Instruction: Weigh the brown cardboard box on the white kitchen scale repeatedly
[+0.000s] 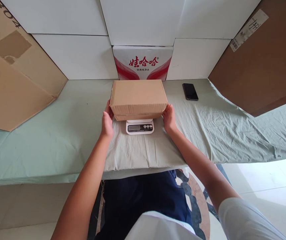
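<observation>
A brown cardboard box (138,93) is between my two hands, over a white digital kitchen scale (140,127). My left hand (107,120) presses against its left side, and my right hand (169,117) grips the lower right corner. Most fingertips are hidden behind the box. The scale's front panel, with a small display and several round buttons, sticks out below the box's near edge; its platform is mostly covered. Whether the box rests fully on the platform I cannot tell. The display's reading is not legible.
A pale green cloth (83,133) covers the table, wrinkled at the right. A black phone (190,91) lies right of the box. Behind stands a white carton with red printing (143,63) among white panels (75,56). Large cardboard sheets (20,83) flank both sides.
</observation>
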Tool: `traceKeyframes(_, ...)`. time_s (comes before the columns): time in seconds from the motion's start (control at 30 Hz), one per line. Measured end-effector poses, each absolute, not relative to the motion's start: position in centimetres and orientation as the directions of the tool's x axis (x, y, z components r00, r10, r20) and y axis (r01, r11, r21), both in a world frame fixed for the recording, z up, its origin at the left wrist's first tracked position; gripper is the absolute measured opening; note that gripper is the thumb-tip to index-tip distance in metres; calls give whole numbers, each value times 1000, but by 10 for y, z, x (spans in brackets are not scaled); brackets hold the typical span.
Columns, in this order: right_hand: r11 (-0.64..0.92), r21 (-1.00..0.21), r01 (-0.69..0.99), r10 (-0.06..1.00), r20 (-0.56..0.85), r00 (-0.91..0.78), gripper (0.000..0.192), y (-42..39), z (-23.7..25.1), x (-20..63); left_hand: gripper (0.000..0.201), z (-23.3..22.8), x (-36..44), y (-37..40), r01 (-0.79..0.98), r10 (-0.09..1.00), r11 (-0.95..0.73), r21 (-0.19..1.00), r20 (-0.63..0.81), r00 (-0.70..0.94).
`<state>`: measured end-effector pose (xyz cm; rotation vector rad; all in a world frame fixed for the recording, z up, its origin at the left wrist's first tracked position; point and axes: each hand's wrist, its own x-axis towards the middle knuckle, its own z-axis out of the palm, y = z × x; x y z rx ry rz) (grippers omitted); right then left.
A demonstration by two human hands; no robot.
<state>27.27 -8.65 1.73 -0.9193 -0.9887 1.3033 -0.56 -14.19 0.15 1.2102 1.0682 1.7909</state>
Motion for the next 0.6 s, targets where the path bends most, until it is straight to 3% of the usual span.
traceKeyframes(0.6, 183, -932, -314, 983, 177, 46, 58, -72, 0, 271, 84, 2, -4, -139, -102, 876, -426, 899, 381, -297)
